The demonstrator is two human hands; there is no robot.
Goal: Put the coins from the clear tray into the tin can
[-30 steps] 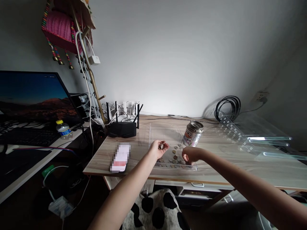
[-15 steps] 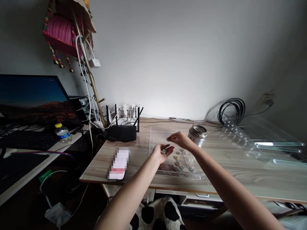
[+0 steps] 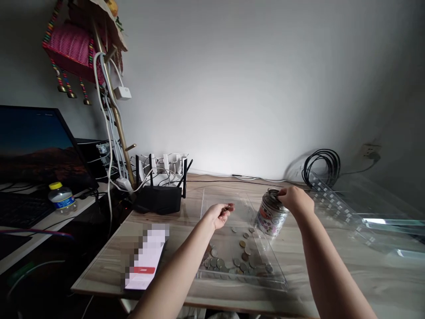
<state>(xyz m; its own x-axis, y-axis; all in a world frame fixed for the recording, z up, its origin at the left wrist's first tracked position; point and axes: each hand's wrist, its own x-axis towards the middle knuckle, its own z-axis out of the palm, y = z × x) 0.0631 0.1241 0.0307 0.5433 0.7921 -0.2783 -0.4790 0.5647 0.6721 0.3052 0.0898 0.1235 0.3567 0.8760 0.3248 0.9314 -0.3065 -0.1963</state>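
My left hand (image 3: 219,215) is held above a clear plastic tray (image 3: 244,283), its fingers curled around coins (image 3: 227,208), only partly visible. Several silver and brass-coloured coins (image 3: 243,267) lie scattered in the tray, most of them near its front edge. Just right of the tray stands a round metal tin (image 3: 270,221) with a printed side and a wire handle on top. My right hand (image 3: 296,200) is at the tin's lid, fingertips pinched together against it. Whatever those fingertips hold is hidden.
A phone (image 3: 148,257) lies on the left of the wooden desk, with a black router (image 3: 158,199) behind it. To the right are clear plastic panels (image 3: 381,221) and a coiled black cable (image 3: 322,168). A bottle (image 3: 62,199) stands on the neighbouring desk.
My right hand has moved right, from beside my left hand to the tin's lid. The left fingers have curled further over the coins. The camera view has shifted.
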